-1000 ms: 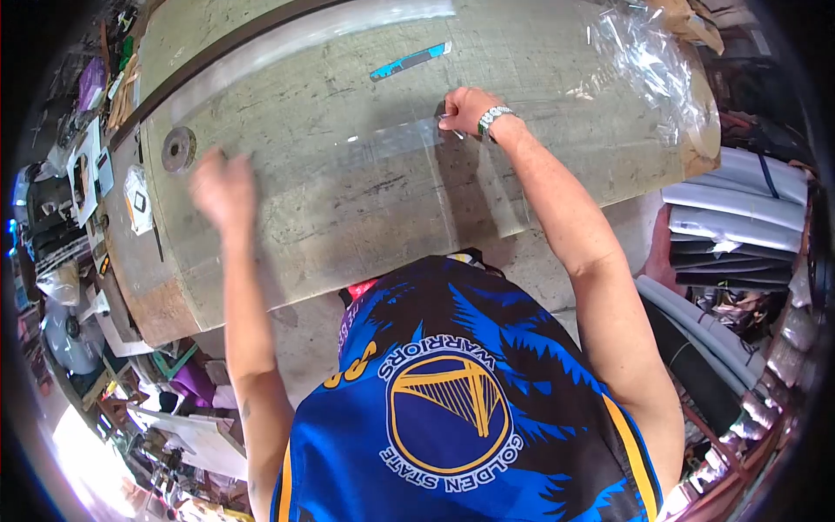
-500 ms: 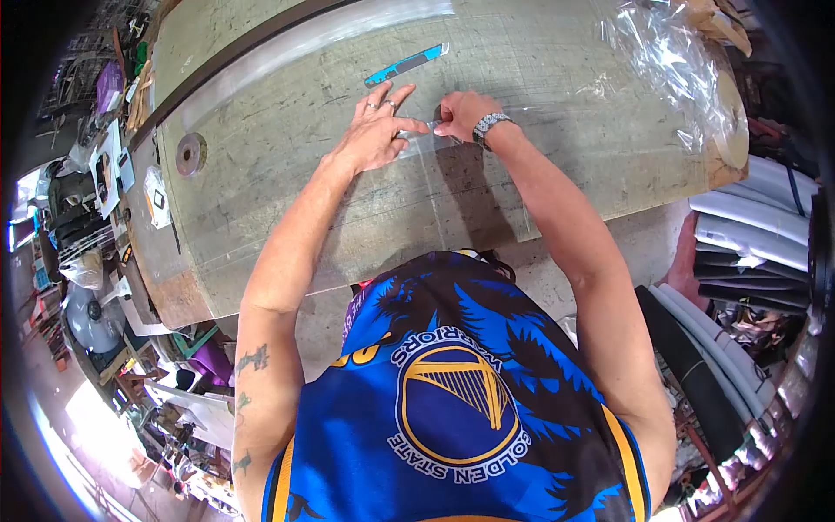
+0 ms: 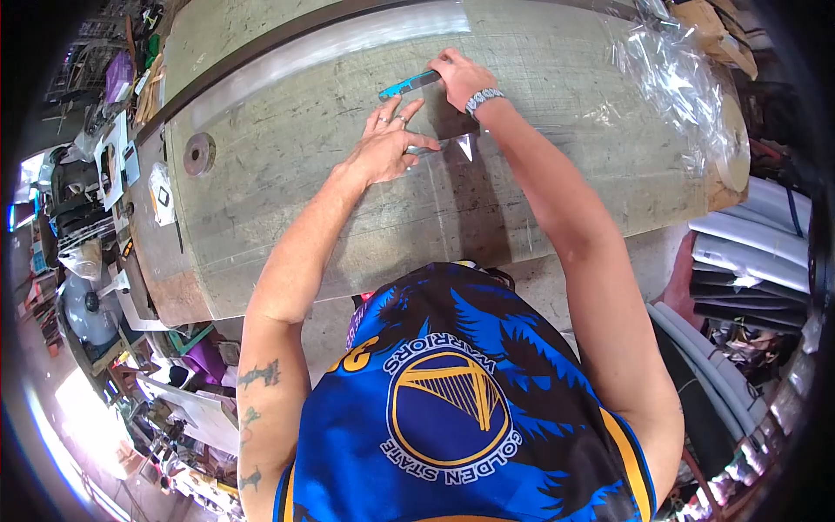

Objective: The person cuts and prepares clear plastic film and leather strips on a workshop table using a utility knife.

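A worn grey worktable (image 3: 287, 157) carries a sheet of clear film (image 3: 487, 200) spread over it. My left hand (image 3: 389, 144) lies flat on the film with fingers spread, pressing it down beside a lifted corner (image 3: 465, 145). My right hand (image 3: 459, 76), with a metal watch at the wrist, has reached farther back and closes its fingers on one end of a blue tool (image 3: 409, 84) lying on the table.
A round metal disc (image 3: 199, 154) sits at the table's left end. Crumpled clear plastic (image 3: 678, 78) is piled at the right end. Rolls of material (image 3: 748, 252) are stacked to the right. Cluttered shelves (image 3: 87, 174) stand on the left.
My left hand swung in from the left and settled flat on the film. My right hand let go of the film corner and moved back to the blue tool.
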Demonstrator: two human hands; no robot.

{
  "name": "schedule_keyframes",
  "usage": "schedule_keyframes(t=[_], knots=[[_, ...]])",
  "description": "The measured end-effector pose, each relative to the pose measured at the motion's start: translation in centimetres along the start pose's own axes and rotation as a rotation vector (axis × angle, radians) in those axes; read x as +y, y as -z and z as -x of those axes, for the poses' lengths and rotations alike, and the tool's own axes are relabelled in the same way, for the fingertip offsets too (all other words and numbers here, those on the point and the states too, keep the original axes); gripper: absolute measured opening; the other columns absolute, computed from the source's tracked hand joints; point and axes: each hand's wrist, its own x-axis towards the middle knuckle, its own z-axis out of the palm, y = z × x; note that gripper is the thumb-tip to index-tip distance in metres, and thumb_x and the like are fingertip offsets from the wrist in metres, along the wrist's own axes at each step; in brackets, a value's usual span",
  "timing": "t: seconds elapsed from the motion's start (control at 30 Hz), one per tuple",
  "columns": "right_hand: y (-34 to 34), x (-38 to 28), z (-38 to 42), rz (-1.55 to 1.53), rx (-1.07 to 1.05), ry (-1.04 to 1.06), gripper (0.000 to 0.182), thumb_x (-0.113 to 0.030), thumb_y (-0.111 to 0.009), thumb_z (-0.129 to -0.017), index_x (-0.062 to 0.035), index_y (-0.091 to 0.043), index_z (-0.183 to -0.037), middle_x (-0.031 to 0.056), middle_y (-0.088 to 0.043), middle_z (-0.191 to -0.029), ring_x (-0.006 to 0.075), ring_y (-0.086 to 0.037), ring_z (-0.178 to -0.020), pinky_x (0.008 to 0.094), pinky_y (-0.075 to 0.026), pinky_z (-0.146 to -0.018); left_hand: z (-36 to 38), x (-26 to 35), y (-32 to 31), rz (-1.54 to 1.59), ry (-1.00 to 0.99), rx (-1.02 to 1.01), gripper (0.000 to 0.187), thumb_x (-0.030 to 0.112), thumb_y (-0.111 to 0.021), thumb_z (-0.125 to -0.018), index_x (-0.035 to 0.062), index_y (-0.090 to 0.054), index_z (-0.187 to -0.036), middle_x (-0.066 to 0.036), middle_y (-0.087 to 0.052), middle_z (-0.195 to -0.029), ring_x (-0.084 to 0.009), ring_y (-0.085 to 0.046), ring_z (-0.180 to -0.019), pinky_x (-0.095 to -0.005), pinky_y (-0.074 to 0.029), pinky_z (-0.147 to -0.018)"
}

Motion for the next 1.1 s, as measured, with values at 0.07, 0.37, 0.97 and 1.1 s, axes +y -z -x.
schedule_keyframes(t=[0.07,0.37,0.97,1.1], knots=[[0.6,0.1,-1.2,0.043,-0.123,-0.007,0.022,-0.006,-0.062,-0.089,-0.0137,-0.063,-0.110,0.0081,-0.064,-0.118,0.0341,-0.065,-0.107,0.0484,-0.054,-0.088,0.1,-0.1,0.0,0.006,0.002,0.000,0.047,0.016,-0.078,-0.082,0.0394,-0.072,-0.121,-0.008,-0.022,-0.167,-0.0395,-0.007,-0.155,-0.0577,-0.011,-0.124],[8.4,1.0,1.3,-0.217,-0.077,-0.224,0.031,-0.036,-0.068,-0.093,-0.0051,-0.064,-0.098,0.0145,-0.070,-0.093,0.0290,-0.068,-0.090,0.0422,-0.052,-0.080,0.5,-0.2,0.1,0.059,0.043,-0.044,0.047,0.016,-0.075,-0.085,0.0409,-0.070,-0.124,-0.007,-0.018,-0.169,-0.0384,-0.006,-0.156,-0.0554,-0.011,-0.125],[5.0,-8.8,23.9,-0.510,-0.003,-0.536,0.045,-0.038,-0.054,-0.102,0.0037,-0.069,-0.096,0.0182,-0.068,-0.085,0.0297,-0.065,-0.079,0.0375,-0.051,-0.072,-0.7,-1.5,0.1,0.015,-0.029,-0.081,0.052,0.017,-0.080,-0.080,0.0405,-0.070,-0.125,-0.009,-0.015,-0.170,-0.0424,-0.005,-0.155,-0.0604,-0.010,-0.124],[3.8,-10.7,20.3,-0.592,0.098,-0.362,0.035,-0.029,-0.057,-0.102,0.0027,-0.068,-0.096,0.0190,-0.068,-0.087,0.0340,-0.066,-0.079,0.0400,-0.051,-0.072,-0.7,-1.6,-0.2,0.014,-0.024,-0.072,0.052,0.017,-0.080,-0.079,0.0410,-0.071,-0.125,-0.008,-0.014,-0.170,-0.0420,-0.005,-0.155,-0.0613,-0.010,-0.123]])
